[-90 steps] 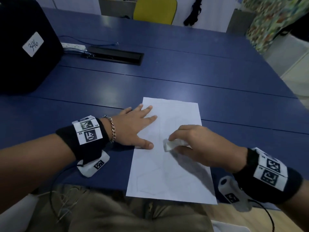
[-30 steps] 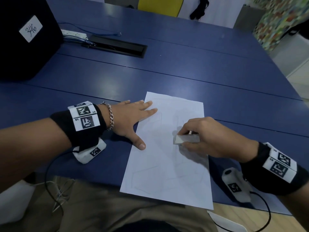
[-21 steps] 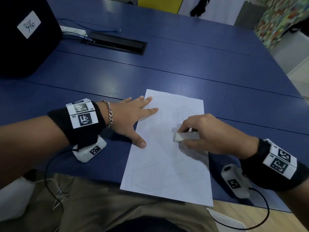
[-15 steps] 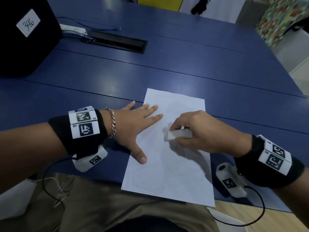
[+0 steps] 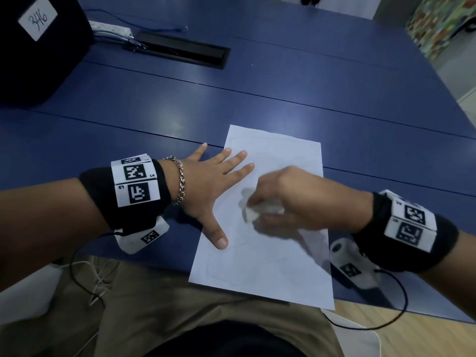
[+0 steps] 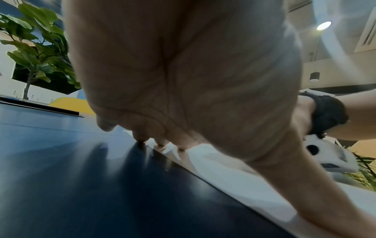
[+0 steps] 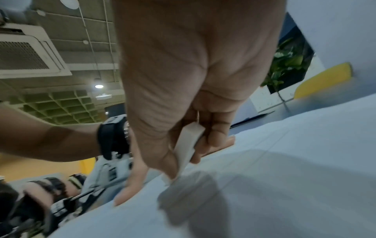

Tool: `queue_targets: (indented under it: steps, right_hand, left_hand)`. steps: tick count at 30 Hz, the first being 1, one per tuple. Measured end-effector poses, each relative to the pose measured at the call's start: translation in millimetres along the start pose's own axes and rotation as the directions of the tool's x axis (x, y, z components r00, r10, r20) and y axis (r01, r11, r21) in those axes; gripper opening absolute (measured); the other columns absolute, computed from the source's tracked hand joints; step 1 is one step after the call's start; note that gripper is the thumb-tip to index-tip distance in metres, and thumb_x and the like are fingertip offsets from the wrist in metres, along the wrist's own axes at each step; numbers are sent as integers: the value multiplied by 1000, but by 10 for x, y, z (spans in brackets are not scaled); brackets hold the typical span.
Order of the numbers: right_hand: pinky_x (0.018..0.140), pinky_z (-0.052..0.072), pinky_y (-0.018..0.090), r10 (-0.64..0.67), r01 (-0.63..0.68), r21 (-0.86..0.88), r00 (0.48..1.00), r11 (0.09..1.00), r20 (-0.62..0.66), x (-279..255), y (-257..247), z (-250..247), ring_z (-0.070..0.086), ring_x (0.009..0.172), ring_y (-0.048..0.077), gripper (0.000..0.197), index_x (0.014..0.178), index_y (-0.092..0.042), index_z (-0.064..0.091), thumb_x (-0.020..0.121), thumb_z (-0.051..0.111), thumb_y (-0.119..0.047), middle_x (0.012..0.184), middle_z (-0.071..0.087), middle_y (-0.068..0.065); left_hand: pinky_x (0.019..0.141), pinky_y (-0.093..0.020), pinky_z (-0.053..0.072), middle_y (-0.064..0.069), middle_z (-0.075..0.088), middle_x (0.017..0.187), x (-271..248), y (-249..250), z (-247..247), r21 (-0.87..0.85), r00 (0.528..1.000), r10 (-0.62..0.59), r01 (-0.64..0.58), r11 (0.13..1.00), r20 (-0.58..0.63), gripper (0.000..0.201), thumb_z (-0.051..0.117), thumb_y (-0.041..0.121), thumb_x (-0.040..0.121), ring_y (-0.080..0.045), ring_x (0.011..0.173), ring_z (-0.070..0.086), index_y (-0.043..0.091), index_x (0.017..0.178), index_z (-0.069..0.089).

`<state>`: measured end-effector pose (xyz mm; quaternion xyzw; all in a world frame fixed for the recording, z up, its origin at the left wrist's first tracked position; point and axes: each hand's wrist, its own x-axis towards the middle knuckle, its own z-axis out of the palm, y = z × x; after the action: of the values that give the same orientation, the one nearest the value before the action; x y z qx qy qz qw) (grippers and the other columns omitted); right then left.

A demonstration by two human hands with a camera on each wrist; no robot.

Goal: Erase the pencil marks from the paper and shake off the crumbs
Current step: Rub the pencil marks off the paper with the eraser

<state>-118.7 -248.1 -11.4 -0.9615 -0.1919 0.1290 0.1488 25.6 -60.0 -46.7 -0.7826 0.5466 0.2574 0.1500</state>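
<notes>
Head view shows the erasing step in hand, with the shaking off of crumbs not yet begun. Nearest, the paper (image 5: 268, 258) lies flat on the blue tabletop (image 5: 283, 81), its near edge reaching just past the tabletop's near edge. On its middle the right hand (image 5: 288, 199) works, the fingers (image 7: 215, 128) pinching a white eraser (image 7: 188, 145) whose lower end touches the sheet. At the paper's left edge the left hand (image 5: 206, 184) lies spread and flat, thumb and fingertips on the sheet, holding it down. Faint outlines show at the near and far parts of the page, so the next move probably calls for rubbing there while the left hand shifts to brace. Motion blur smears the right hand and eraser; no crumbs can be made out. Farther left, a black case (image 5: 38, 47) is cut off by the frame.
</notes>
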Motion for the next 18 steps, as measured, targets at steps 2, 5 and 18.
queue_targets:
  steps: [2, 5, 18]
  right_hand:
    - [83, 53, 34, 104, -105, -1, 990, 995, -98, 46, 116, -55, 64, 90, 14, 27, 112, -28, 76, 88, 72, -40, 100, 69, -9]
    - [80, 52, 29, 75, -74, 11, 994, 997, -80, -10, 40, -37, 62, 86, 12, 25, 110, -27, 77, 89, 73, -39, 97, 68, -9]
    - [74, 51, 32, -7, 9, -29, 998, 1000, 54, -13, -160, -7, 60, 78, 15, 23, 101, -23, 77, 88, 69, -40, 88, 62, -5]
  left_hand:
    - [122, -70, -11, 7, -42, 165, -1, 1, -5, 6, 1000, -1, 1, 1000, -4, 168, 63, 105, 41, -21, 155, -32, 34, 157, -35]
    - [122, -69, -11, 7, -42, 165, -1, 2, -20, 10, 1000, -8, 8, 1000, 0, 167, 63, 105, 42, -21, 155, -32, 34, 157, -35]
    - [121, -70, -12, 9, -43, 164, -3, 26, -25, 18, 999, -31, 30, 999, 13, 170, 65, 105, 39, -20, 156, -31, 33, 156, -36]
